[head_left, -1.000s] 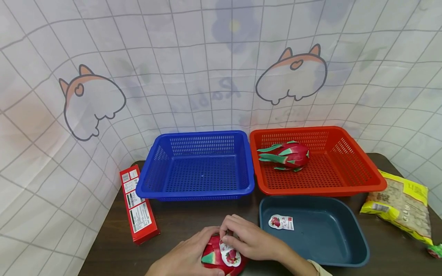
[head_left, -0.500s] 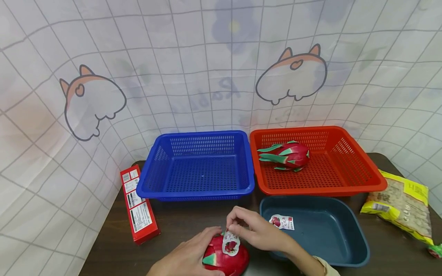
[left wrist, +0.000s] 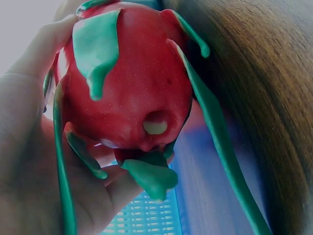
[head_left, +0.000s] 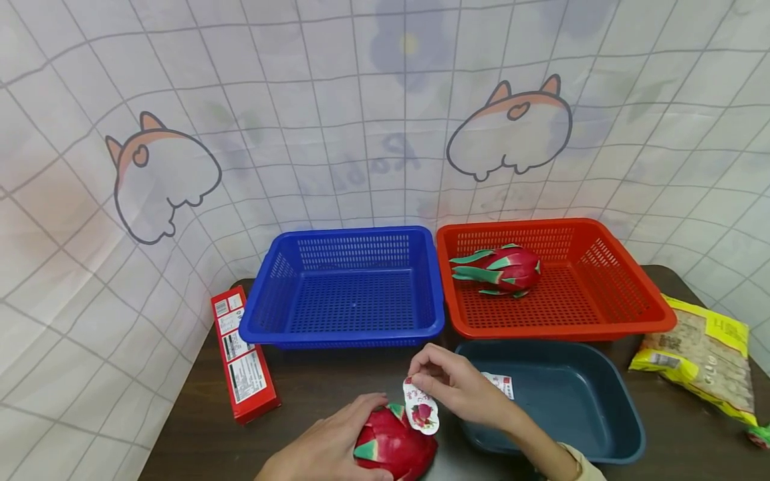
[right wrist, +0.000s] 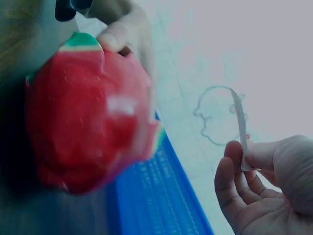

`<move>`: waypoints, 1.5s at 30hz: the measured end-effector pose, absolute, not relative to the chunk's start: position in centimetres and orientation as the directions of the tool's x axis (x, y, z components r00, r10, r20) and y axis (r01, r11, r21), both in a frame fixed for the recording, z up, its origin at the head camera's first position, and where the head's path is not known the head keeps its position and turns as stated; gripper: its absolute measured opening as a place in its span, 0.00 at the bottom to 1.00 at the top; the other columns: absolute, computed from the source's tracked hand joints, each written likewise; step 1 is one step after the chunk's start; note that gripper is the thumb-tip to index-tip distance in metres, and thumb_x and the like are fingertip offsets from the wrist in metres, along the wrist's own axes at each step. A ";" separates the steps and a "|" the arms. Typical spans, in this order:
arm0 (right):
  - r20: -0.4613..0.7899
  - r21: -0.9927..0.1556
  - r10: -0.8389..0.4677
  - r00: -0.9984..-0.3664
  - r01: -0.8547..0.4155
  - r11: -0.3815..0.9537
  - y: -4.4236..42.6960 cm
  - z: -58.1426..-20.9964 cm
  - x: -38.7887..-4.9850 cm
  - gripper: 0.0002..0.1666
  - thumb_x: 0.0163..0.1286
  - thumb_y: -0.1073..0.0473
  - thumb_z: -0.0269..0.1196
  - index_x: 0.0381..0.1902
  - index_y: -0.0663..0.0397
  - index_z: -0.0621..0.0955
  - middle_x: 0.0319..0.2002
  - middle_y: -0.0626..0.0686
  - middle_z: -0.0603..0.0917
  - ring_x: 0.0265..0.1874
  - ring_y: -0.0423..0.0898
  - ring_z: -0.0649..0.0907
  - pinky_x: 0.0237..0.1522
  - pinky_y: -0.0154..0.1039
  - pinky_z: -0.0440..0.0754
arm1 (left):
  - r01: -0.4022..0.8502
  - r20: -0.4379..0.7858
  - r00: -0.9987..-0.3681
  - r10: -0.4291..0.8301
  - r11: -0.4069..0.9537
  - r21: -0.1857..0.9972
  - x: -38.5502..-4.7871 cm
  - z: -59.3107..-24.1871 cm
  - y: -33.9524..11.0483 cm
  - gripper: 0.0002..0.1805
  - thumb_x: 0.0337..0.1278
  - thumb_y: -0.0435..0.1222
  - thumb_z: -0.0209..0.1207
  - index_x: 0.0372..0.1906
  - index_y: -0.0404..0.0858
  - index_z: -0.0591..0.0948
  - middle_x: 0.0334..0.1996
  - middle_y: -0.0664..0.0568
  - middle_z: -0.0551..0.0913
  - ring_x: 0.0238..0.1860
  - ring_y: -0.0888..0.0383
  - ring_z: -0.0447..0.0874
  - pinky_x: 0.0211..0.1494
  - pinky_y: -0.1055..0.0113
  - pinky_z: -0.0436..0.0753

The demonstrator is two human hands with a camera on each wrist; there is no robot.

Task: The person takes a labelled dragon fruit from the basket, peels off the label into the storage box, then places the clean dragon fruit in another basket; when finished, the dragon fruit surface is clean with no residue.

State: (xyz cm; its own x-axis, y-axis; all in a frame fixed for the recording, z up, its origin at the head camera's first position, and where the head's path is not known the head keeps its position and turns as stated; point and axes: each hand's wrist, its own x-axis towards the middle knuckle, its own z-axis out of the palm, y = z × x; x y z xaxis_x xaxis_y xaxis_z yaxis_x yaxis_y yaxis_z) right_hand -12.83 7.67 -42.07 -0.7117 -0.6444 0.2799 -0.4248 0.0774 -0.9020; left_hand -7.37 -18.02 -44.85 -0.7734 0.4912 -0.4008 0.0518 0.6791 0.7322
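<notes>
A red dragon fruit [head_left: 397, 444] with green scales lies on the dark table near the front edge. My left hand [head_left: 333, 441] grips it from the left side; in the left wrist view the fingers curl round the fruit [left wrist: 132, 73], and a small hole shows in its end. Between thumb and finger, my right hand [head_left: 454, 387] pinches a white sticker [head_left: 421, 407] printed with a red fruit. The sticker hangs beside the dragon fruit's upper right. Seen edge-on in the right wrist view, the sticker [right wrist: 239, 127] stands apart from the fruit [right wrist: 88, 117].
A blue basket [head_left: 355, 331] stands at the back, next to a red basket [head_left: 559, 331] holding another dragon fruit [head_left: 511, 268]. A dark teal tray [head_left: 559, 401] with a similar sticker [head_left: 500, 383] sits at right. A red box [head_left: 248, 374] lies left; a yellow bag [head_left: 700, 354] lies far right.
My right hand has moved up and to the right, lifting the sticker off the dragon fruit's surface. The left hand keeps its hold on the fruit.
</notes>
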 end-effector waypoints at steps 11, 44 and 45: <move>0.234 -0.881 -0.478 -0.847 -0.392 0.264 14.2 -42.0 -12.8 0.07 0.68 0.62 0.62 0.42 0.50 0.78 0.32 0.48 0.77 0.26 0.39 0.77 0.26 0.32 0.79 | 0.008 -0.425 -0.768 0.479 0.670 0.742 -7.3 -44.8 -18.0 0.49 0.38 0.64 0.67 0.69 0.64 0.57 0.63 0.61 0.68 0.58 0.54 0.70 0.41 0.61 0.86; 0.089 -0.660 -0.701 -0.708 -0.568 0.491 26.4 -46.9 -14.1 0.08 0.68 0.66 0.61 0.44 0.55 0.79 0.31 0.41 0.74 0.28 0.27 0.72 0.24 0.27 0.72 | -0.005 -0.432 -0.766 0.477 0.666 0.746 -7.2 -44.8 -18.0 0.48 0.37 0.63 0.68 0.67 0.69 0.57 0.63 0.64 0.68 0.59 0.55 0.69 0.40 0.63 0.86; 0.084 -0.650 -0.702 -0.708 -0.573 0.500 26.4 -46.9 -14.0 0.08 0.68 0.66 0.61 0.44 0.54 0.79 0.31 0.41 0.74 0.28 0.26 0.71 0.25 0.27 0.72 | -0.005 -0.431 -0.765 0.478 0.665 0.747 -7.2 -44.8 -18.0 0.48 0.37 0.63 0.68 0.67 0.68 0.57 0.63 0.64 0.68 0.59 0.55 0.69 0.41 0.63 0.86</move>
